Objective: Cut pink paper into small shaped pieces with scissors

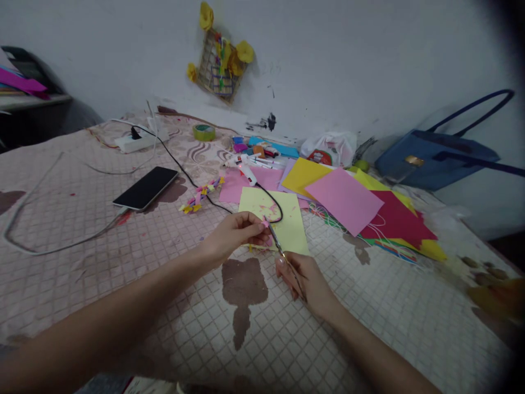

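Between the thumb and fingers of my left hand [235, 235] is a small piece of pink paper [266, 222]. My right hand [305, 282] is closed around a pair of scissors [279, 245], whose blades point up and left and meet the edge of that piece. Both hands are over the near edge of a pale yellow sheet [292, 221] scattered with small pink scraps. Just behind the sheet lies a white glue gun [246, 171] with a black cord. A garland of colourful paper bits [202, 196] rests to the left.
At the left are a phone [145, 187] on a cable and a white power strip [141, 141]. Green tape [204, 132] lies at the back. Coloured paper sheets [344, 200] and white string [328, 216] spread to the right, near a blue handbag [435, 156].
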Tool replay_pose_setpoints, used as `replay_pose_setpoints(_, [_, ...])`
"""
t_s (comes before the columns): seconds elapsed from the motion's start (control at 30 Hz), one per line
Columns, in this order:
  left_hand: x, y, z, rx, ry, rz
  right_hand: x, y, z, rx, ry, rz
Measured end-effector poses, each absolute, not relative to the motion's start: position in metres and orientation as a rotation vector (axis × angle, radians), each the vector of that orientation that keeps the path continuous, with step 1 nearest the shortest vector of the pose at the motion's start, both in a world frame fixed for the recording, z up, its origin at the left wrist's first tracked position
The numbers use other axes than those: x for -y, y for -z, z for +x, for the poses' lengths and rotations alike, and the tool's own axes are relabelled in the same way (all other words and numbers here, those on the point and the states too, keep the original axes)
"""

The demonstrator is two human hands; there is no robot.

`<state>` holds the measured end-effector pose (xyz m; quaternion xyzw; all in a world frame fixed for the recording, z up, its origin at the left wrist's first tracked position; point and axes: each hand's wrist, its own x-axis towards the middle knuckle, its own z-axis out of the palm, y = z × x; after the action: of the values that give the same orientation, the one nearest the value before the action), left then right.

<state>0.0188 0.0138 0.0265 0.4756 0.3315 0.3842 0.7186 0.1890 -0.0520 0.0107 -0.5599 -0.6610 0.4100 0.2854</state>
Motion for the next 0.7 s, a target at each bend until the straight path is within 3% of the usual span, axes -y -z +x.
replay_pose_setpoints(0.7, [-0.0163, -0.0257, 0.0174, -0.749, -0.874, 1.053, 0.052, -0.0087, 0.1899, 1.785, -1.075, -1.51])
